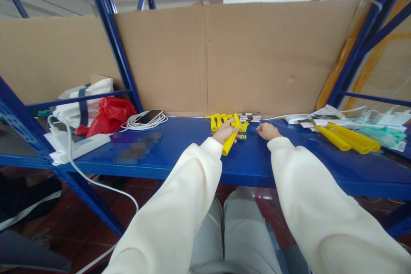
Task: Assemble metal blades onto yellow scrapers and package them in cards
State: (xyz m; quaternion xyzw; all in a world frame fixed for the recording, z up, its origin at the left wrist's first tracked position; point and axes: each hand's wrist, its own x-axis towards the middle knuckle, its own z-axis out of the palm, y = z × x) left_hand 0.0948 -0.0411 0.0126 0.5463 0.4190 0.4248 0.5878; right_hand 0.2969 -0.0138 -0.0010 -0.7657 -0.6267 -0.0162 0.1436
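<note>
My left hand (224,132) is closed around a yellow T-shaped plastic piece (228,144) whose round tube end points down toward me. To its right, my right hand (269,131) is closed low over the blue shelf, fingers pressed together. A tiny pale tip shows at those fingers, too small to name. Several more yellow T-shaped pieces (213,122) stand in a row behind my left hand. Beside that hand lies a small green and yellow object (241,136), partly hidden. Several short white sticks with dark ends (250,118) lie behind.
Large yellow tubes (349,139) lie at right, near plastic packets (316,116) and a teal bag (382,136). At left are a coiled white cable (138,125), a phone (150,116), a power strip (80,146) and a red bag (111,115). Cardboard (257,60) walls the shelf's back.
</note>
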